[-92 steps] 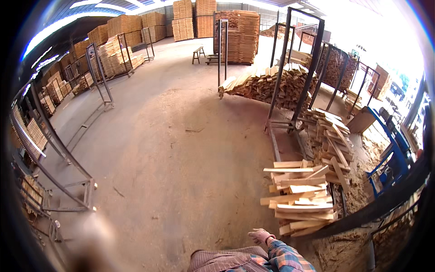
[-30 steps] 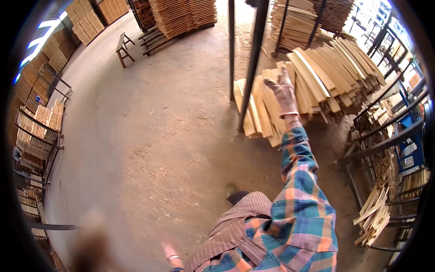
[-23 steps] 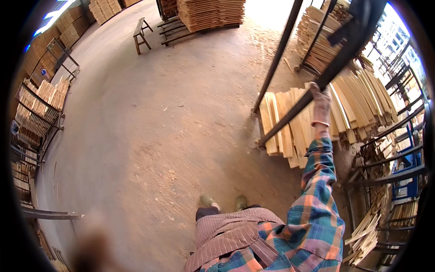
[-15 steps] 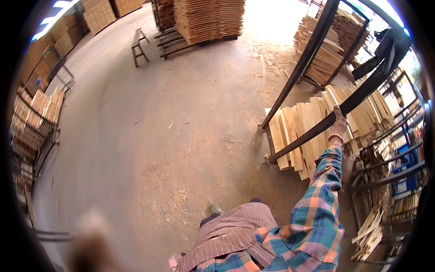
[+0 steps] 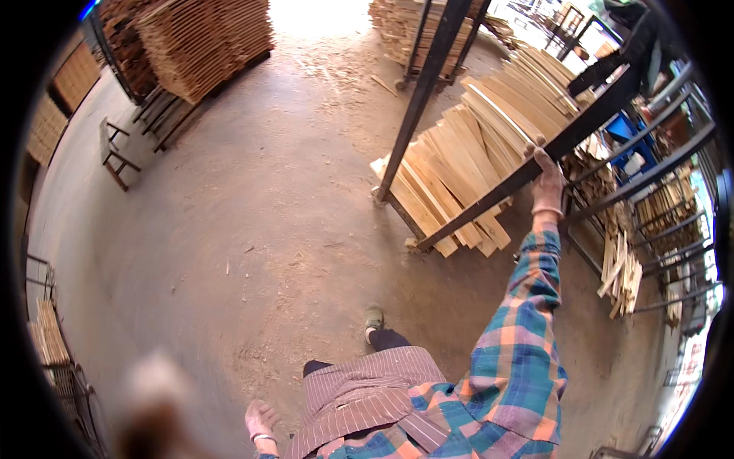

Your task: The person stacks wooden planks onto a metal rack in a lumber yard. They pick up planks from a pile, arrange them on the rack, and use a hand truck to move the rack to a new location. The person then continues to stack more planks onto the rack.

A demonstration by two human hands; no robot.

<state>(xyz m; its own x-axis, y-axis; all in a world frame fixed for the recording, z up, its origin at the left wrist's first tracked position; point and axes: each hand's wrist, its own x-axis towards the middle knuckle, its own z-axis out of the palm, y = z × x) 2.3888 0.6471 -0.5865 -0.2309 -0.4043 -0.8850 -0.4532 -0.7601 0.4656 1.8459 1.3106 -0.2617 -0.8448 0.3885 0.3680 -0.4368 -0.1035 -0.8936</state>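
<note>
Watching the head cam from my end, I had one dusty concrete floor point(image 5: 229, 199) filling most of the view. Going down in size, I counted one big layered board stack point(image 5: 206, 50) at upper left, one dark metal frame point(image 5: 489, 200) on the right with two long posts showing, one row of loose boards point(image 5: 451, 153) (way too overlapped for me to count), one wooden bench point(image 5: 115, 157), one dark cloth point(image 5: 631, 57), one shoe point(image 5: 373, 317) and two hands.

The frame looked plain and nearly black, straight and squared off, with a small wheel at the foot of each post. The cloth hung off its upper right end. It stood upright ahead and to the wearer's right, the boards lying just past the posts. Those were pale, yellowish and thin, with ragged ends.

On my screen the nearer post's long axis ran diagonally, from its wheel at lower left up to the top right. The other post rose more steeply, leaning right too. The boards ran crosswise, upper left to lower right.

The right hand point(image 5: 546, 182) was curled around the nearer post. The left hand point(image 5: 262, 419) hung low beside the striped apron point(image 5: 367, 382), fingers loose and slightly apart, nothing in it.
</note>
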